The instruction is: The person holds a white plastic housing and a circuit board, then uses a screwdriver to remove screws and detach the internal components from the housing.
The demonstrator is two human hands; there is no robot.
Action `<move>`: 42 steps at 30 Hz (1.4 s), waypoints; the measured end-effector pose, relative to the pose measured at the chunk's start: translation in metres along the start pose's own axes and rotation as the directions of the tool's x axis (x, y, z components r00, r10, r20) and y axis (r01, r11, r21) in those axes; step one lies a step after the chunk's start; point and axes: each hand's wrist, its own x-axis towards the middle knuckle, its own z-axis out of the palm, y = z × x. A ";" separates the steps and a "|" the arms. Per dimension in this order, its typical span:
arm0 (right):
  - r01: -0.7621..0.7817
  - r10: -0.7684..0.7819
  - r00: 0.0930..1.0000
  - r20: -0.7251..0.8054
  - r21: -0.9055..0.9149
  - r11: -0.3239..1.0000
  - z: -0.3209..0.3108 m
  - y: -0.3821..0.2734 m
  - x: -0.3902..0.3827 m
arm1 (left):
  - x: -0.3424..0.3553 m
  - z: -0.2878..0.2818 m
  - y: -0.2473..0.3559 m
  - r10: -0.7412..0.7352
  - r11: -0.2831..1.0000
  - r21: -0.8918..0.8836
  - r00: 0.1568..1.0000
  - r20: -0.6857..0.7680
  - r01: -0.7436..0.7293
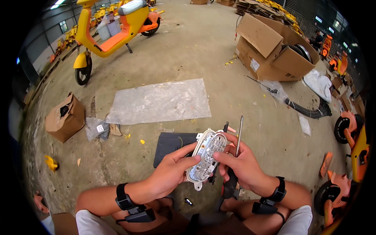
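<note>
An oval scooter lamp (pixel 200 161) with a pale rim, mounting tabs and a bumpy transparent lens is held up in front of me, tilted. My left hand (pixel 166 172) grips its left side, thumb on the front. From the other side my right hand (pixel 247 170) pinches it, thumb on the lens. That same hand also keeps a screwdriver (pixel 240 135), shaft pointing up between the fingers and dark-red handle below the palm. Behind the lamp lies a flat black panel (pixel 166 149) on the floor. The lamp's back and some fingertips are hidden.
A plastic sheet (pixel 160 102) lies ahead on the concrete. A small carton (pixel 66 119) and a grey bag (pixel 96 128) sit left; a large open carton (pixel 270 51) and a black cable bundle (pixel 311 111) are right. A yellow-orange scooter (pixel 113 33) stands at far left.
</note>
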 end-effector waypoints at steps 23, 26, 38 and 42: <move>0.106 -0.101 0.989 -0.104 0.039 0.994 -0.008 0.018 0.006 | 0.003 0.009 -0.014 0.163 0.902 0.369 0.968 0.191 -0.224; 0.131 -0.127 0.982 -0.143 0.016 0.991 -0.011 0.016 0.008 | 0.000 0.009 -0.014 0.134 0.931 0.305 0.964 0.231 -0.203; 0.122 -0.105 0.981 -0.166 0.094 0.988 -0.011 0.009 0.005 | 0.000 0.007 -0.012 0.131 0.942 0.256 0.939 0.317 -0.218; 0.163 -0.149 0.981 -0.121 0.117 0.980 -0.012 0.010 0.003 | -0.001 0.007 -0.010 0.127 0.942 0.256 0.939 0.321 -0.215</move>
